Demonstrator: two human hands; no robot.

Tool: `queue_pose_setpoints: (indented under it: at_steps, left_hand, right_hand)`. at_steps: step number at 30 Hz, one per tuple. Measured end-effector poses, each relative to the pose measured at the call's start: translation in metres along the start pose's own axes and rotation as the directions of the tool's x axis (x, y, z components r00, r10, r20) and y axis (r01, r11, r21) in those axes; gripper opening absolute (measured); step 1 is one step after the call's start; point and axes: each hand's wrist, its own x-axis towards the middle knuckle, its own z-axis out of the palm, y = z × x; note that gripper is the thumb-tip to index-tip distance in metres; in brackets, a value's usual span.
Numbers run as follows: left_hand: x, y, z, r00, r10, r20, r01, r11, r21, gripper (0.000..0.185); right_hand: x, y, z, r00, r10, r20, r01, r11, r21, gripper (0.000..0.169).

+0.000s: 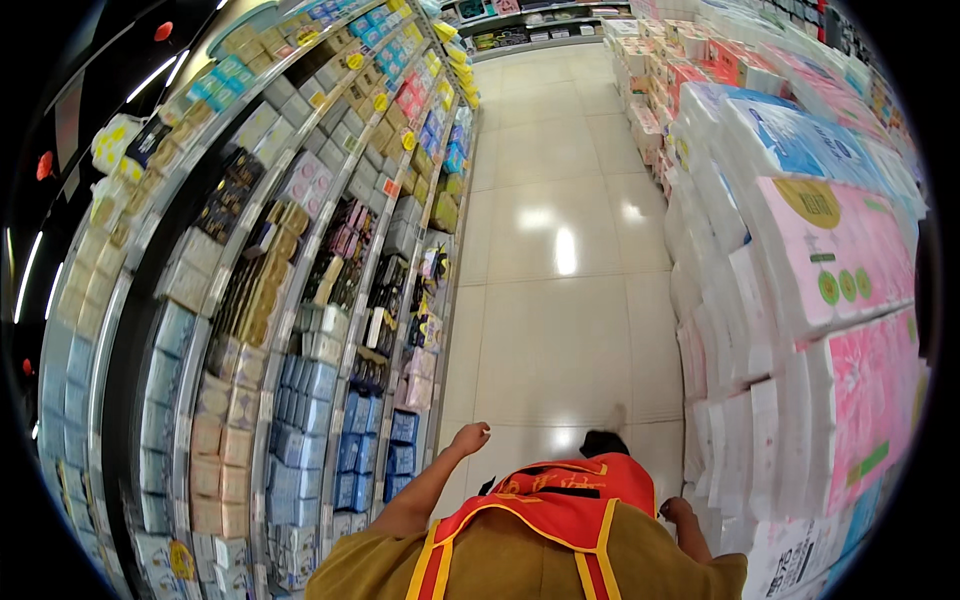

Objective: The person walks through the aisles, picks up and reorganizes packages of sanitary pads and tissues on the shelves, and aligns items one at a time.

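Note:
My left hand (471,439) hangs over the tiled floor, its fingers loosely curled and nothing seen in it. The shelf rack (448,300) stands to its left; blue soft packs (403,427) on the lowest tier are closest to that hand. Beside the red apron (555,480), my right hand (676,511) is curled in a loose fist, with no item visible in it. Just right of it rise stacked white-wrapped tissue packs (724,480). Whether that hand touches them I cannot tell. One black shoe (603,443) shows beyond the apron.
Pale floor tiles (555,345) run along the aisle between rack and stacks. Large pink tissue packs (840,247) and blue-and-white packs (795,135) form the right side. Orange-and-white packs (645,127) are piled farther along. A low shelf unit (536,34) crosses the far end.

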Motion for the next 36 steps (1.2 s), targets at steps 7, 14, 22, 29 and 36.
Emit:
queue_pose_setpoints:
  at_steps: [7, 14, 22, 29, 36]
  left_hand:
    - [0.117, 0.005, -0.02, 0.977, -0.104, 0.188, 0.084, 0.99, 0.11, 0.032]
    - [0.17, -0.003, -0.073, 0.861, -0.325, 0.39, 0.306, 0.945, 0.111, 0.033]
    - [0.313, -0.052, -0.107, 0.916, -0.121, 0.382, 0.108, 0.993, 0.057, 0.035]
    - [0.517, -0.045, -0.215, 0.921, -0.127, 0.369, 0.118, 0.992, 0.046, 0.034]
    - [0.71, -0.013, -0.371, 0.986, -0.066, 0.154, 0.049, 0.993, 0.111, 0.029]
  right_hand:
    - [0.133, -0.025, -0.145, 0.999, 0.01, 0.033, -0.012, 0.998, 0.065, 0.025]
    - [0.267, -0.091, -0.4, 0.956, -0.122, -0.266, 0.13, 0.991, 0.013, 0.024]
    - [0.359, -0.228, -0.631, 0.837, -0.292, -0.463, 0.367, 0.927, 0.08, 0.025]
    - [0.433, -0.253, -0.691, 0.945, -0.203, -0.256, 0.202, 0.979, -0.032, 0.025]
    - [0.49, -0.249, -0.711, 0.978, -0.083, -0.19, 0.093, 0.995, 0.041, 0.021]
